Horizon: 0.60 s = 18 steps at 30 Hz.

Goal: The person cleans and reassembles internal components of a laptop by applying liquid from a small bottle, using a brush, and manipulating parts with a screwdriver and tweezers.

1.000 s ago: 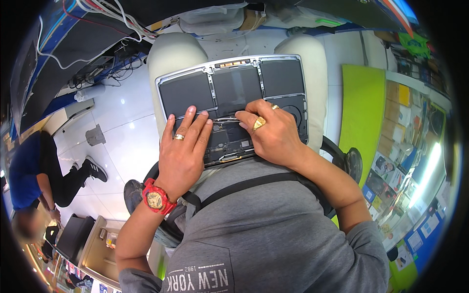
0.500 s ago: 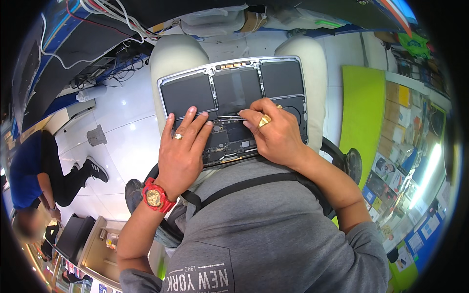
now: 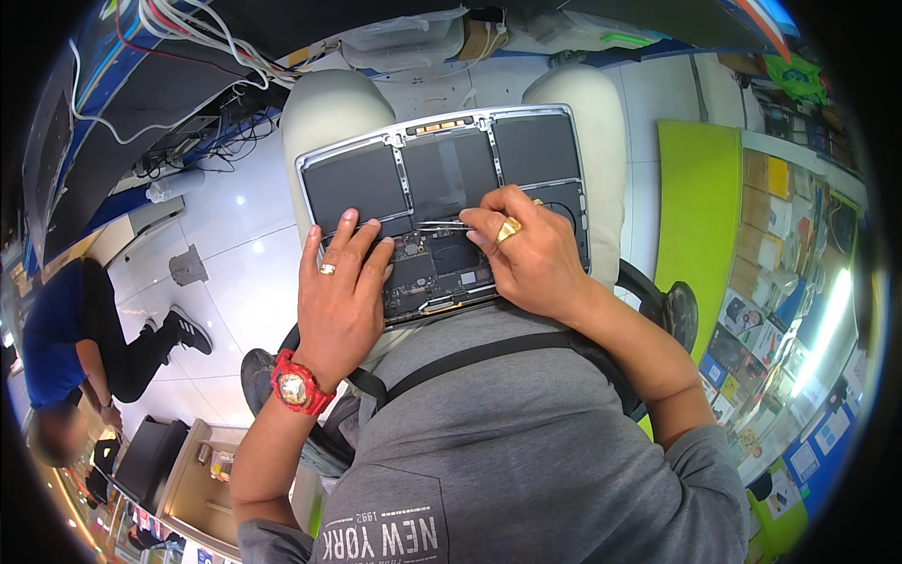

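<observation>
An opened laptop base lies across my thighs, its dark battery cells on the far side and its circuit board nearest my belly. My right hand, with gold rings, pinches a pair of metal tweezers. Their tips point left over the seam between the batteries and the board; I cannot tell whether they grip anything. My left hand rests on the left part of the laptop, fingers stretched out and slightly apart, holding nothing. A red watch is on the left wrist.
Loose cables hang at the upper left by a dark desk. A clear plastic bin stands beyond my knees. To the right are a green panel and a glass display case. Another person sits at the far left.
The laptop has shifted slightly to the left in view. My left hand has moved a little left and nearer, uncovering more of the board. The right hand keeps its pinch on the tweezers.
</observation>
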Tool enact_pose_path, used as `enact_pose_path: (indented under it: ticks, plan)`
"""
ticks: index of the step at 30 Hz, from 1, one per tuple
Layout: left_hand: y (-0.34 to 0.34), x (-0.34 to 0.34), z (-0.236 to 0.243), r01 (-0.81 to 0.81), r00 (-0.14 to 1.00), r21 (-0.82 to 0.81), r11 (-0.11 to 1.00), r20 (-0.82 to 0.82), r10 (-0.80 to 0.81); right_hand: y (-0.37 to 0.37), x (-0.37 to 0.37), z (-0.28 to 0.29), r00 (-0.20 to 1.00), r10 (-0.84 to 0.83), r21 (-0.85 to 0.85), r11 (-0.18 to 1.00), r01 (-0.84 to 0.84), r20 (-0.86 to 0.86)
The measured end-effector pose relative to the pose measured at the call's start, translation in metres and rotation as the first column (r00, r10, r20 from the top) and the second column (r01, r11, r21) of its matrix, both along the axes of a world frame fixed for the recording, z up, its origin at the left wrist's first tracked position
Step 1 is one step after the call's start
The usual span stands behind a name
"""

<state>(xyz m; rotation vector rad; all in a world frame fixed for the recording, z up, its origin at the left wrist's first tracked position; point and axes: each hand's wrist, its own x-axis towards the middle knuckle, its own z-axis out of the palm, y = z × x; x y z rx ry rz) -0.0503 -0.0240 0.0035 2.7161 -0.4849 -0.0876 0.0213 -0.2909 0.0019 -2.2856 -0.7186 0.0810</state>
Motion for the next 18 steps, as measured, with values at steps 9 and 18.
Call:
enact_pose_path:
  ticks: [9,18]
  plan:
    - [-0.0032,-0.0040,-0.0009,0.040,0.999,0.041,0.998,-0.008,-0.040,0.0024,-0.0010,0.0017,1.000,0.012,-0.009,1.000,-0.012,-0.009]
    - [-0.0042,-0.0042,0.0009,0.041,0.999,0.018,0.999,-0.011,-0.041,0.0037,-0.0014,0.0005,0.998,0.052,-0.015,0.999,-0.051,0.018]
